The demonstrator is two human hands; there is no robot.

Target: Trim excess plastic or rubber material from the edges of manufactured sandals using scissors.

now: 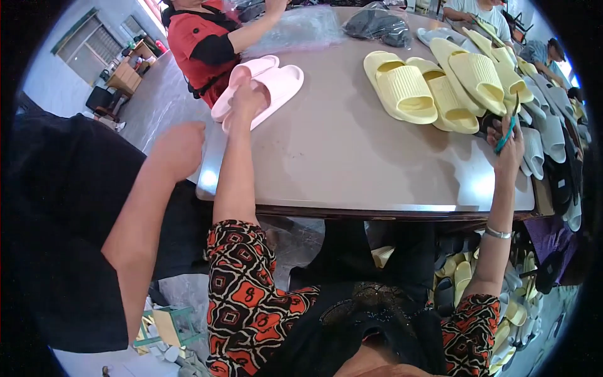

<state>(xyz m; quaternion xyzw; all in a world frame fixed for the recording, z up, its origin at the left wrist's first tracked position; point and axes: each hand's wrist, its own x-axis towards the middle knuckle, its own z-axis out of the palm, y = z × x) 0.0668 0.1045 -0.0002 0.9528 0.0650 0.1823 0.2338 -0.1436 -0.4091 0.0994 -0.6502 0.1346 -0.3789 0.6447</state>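
Observation:
A pair of pink slippers (pixel 286 81) lies side by side at the table's far left. My left hand (pixel 249 99) is closed on them, its fingers partly hidden at the foot openings. At the right side of the table, my right hand (pixel 510 147) grips a pair of scissors (pixel 506 135) with teal handles, blades pointing away from me. Just beyond that hand are several yellow slippers (pixel 402 85), some leaning on one another. Grey slippers (pixel 534 151) sit beside my right hand, near the table's right edge.
Clear plastic bags (pixel 295 31) and a bag with dark contents (pixel 377 25) lie at the back. A person in red (pixel 195 50) stands far left; another in black (pixel 75 220) reaches a closed hand (pixel 179 151) beside my left arm. Loose slippers (pixel 461 283) are piled below right.

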